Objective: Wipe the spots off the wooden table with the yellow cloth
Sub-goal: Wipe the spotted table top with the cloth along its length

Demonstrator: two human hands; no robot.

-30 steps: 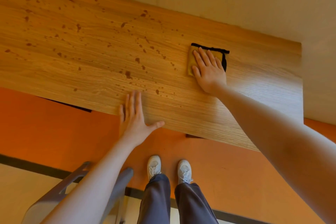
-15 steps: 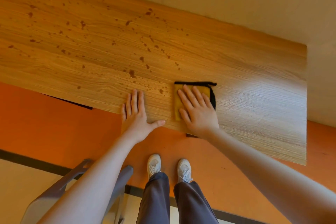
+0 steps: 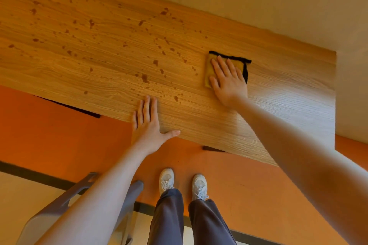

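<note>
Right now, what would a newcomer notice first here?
Dark spots scattered across the left and middle of the wooden table. The right hand presses the yellow cloth flat at the spots' right margin, while the left hand rests flat on the near edge.

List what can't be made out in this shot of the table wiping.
- Yellow cloth: the right hand lying flat on it hides most of it in the head view, as well as any spots beneath.
- Wooden table: its left end is cut off by the picture's edge, so the full number of spots is unknown.
- Table edge under the left hand: covered by the palm.
- Grey chair: cut off at the bottom edge and crossed by the left forearm.
</note>
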